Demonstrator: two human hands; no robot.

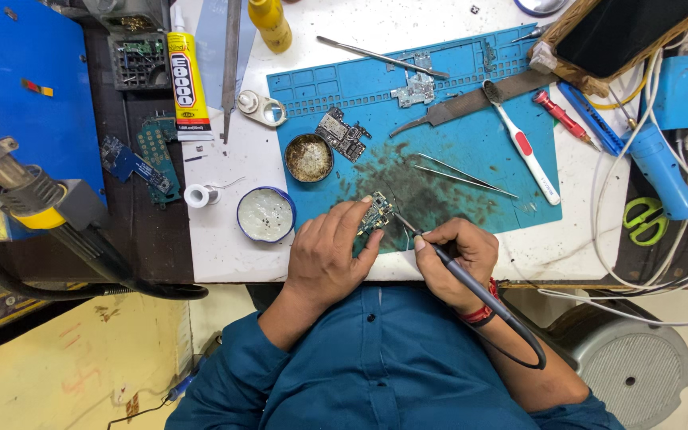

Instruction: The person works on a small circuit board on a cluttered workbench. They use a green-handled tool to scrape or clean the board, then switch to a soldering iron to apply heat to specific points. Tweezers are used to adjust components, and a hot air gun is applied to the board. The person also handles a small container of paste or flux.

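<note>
My left hand (330,247) presses down on a small green circuit board (377,213) lying on the near edge of a blue work mat (455,143). My right hand (457,256) grips a black soldering iron (439,256) like a pen, its thin tip touching the right side of that board. The iron's black cable loops back past my wrist. A pair of steel tweezers (463,177) lies on the mat just beyond the board.
On the mat lie another circuit board (342,134), a brass-wool tin (309,158), a metal shield (414,89) and a toothbrush (524,148). A flux tin (266,215), solder reel (197,195) and glue tube (186,80) sit left. A hot-air gun (17,191) rests far left; blue tool (662,167) and scissors (645,220) right.
</note>
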